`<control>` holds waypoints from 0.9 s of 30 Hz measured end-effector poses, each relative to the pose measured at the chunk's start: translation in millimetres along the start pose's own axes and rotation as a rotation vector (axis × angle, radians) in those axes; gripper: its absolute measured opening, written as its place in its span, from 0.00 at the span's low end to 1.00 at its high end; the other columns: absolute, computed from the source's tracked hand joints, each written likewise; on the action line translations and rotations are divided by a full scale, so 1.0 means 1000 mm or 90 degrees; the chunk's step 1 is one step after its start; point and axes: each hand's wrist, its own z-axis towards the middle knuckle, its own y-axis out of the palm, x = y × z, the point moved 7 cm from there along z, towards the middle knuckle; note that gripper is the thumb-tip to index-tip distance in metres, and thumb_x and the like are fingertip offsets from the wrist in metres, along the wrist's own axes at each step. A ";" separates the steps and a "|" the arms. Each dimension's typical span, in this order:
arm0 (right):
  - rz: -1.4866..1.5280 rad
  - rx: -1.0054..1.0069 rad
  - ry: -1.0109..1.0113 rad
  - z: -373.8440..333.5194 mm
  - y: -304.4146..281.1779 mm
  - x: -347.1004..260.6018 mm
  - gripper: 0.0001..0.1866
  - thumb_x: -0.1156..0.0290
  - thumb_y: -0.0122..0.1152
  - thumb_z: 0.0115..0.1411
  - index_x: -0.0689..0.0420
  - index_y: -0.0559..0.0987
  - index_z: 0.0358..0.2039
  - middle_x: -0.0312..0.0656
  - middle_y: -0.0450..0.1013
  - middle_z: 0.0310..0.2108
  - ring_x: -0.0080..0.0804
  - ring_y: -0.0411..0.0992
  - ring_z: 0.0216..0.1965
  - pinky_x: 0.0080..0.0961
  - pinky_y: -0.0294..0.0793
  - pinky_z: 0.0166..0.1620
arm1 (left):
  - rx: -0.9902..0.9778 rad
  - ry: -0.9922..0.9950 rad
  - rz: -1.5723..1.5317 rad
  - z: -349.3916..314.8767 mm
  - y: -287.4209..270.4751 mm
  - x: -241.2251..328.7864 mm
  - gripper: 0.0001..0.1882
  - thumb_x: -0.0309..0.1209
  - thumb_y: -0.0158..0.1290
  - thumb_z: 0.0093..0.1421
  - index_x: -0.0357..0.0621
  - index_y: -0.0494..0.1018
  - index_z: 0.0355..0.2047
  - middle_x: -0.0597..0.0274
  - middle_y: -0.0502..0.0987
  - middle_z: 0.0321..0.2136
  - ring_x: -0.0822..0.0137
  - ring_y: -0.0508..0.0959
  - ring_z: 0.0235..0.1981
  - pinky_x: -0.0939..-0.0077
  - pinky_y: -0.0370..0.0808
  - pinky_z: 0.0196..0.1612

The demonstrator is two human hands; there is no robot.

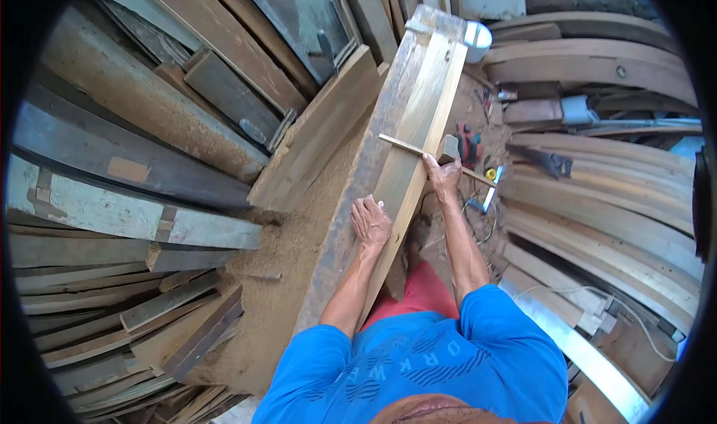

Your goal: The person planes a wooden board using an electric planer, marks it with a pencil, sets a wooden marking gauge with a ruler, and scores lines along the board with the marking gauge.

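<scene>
A woodshop floor thick with sawdust (299,222), with old planks and beams stacked on every side, surrounds a long heavy workbench that serves as the counter (358,192) and runs away from the person.

The fingers of the right hand (444,175) are closed around the stock of a square (418,152) at the right edge of a pale board (422,110), with its thin blade lying straight across the board's width. The left hand (371,221) rests nearer the body, fingers curled loosely and flat against the board's left edge; it presses rather than grips, and holds nothing.

The board lies lengthwise along the counter's right side, reaching from near the person to the far end. Beside that far end stands a white cup (478,37). To the right of the counter, on the floor, lie red-handled tools (469,142) and a tape measure (491,174), among curved planks (597,66).

This looks like the marking-out step: squaring a line across the board. The next move seems to call for holding the square firm against the edge while the free hand takes up something to mark with.
</scene>
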 end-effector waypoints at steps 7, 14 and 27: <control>0.223 0.131 -0.154 -0.035 0.020 -0.006 0.31 0.73 0.75 0.53 0.66 0.73 0.56 0.46 0.78 0.44 0.34 0.77 0.44 0.33 0.77 0.51 | 0.043 -0.001 0.058 -0.012 -0.014 -0.012 0.18 0.34 0.54 0.62 0.38 0.66 0.48 0.46 0.70 0.44 0.45 0.71 0.47 0.48 0.69 0.48; 0.071 0.230 -0.153 0.058 -0.006 -0.023 0.24 0.69 0.79 0.50 0.65 0.79 0.44 0.48 0.82 0.34 0.39 0.80 0.36 0.35 0.79 0.44 | 0.048 0.029 0.053 -0.015 -0.007 0.002 0.19 0.35 0.54 0.63 0.37 0.65 0.49 0.45 0.70 0.44 0.45 0.71 0.47 0.48 0.68 0.48; 0.175 0.183 -0.137 -0.120 0.021 0.030 0.33 0.70 0.76 0.53 0.66 0.74 0.58 0.53 0.75 0.51 0.48 0.76 0.54 0.40 0.76 0.55 | 0.057 0.025 0.055 -0.016 -0.014 0.002 0.18 0.35 0.51 0.65 0.35 0.67 0.49 0.43 0.72 0.43 0.45 0.72 0.47 0.49 0.70 0.50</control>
